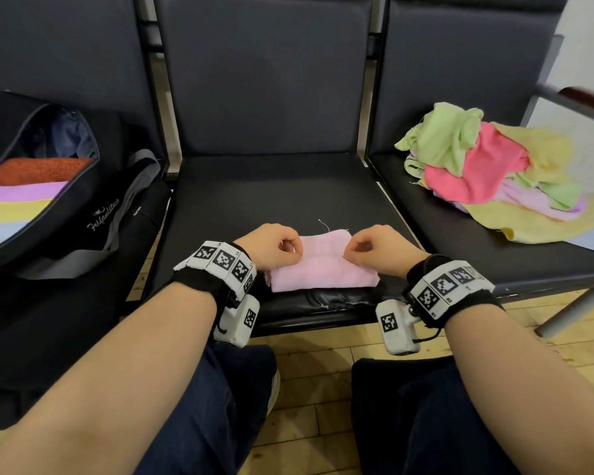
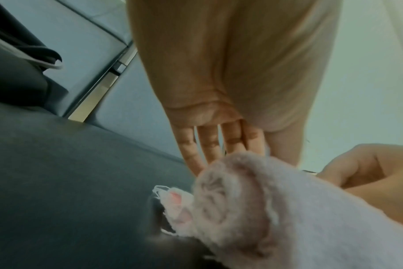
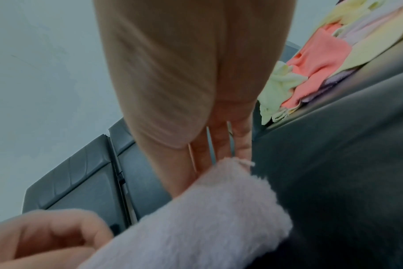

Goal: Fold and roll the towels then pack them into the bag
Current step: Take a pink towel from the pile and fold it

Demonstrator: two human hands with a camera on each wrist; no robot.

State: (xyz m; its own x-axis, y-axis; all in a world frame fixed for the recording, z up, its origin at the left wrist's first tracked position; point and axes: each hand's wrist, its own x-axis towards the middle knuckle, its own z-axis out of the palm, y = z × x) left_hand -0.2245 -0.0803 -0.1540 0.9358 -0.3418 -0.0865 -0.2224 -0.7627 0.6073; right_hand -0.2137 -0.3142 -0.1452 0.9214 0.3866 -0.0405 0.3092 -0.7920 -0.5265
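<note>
A pink towel (image 1: 323,265) lies near the front edge of the middle black seat (image 1: 254,190), its near part rolled up and a flat tail reaching away from me. My left hand (image 1: 290,250) pinches the roll at its left end and my right hand (image 1: 354,252) pinches it at the right end, with the fingers of both curled over the top. In the left wrist view the fingers (image 2: 209,145) reach down behind the roll's spiral end (image 2: 230,203). The right wrist view has its fingers (image 3: 219,145) behind the towel (image 3: 207,209) too.
An open black bag (image 1: 83,207) sits on the left seat with orange, pink and yellow towels (image 1: 24,193) inside. A loose pile of green, pink and yellow towels (image 1: 487,166) lies on the right seat. My knees are below, over a wooden floor (image 1: 316,389).
</note>
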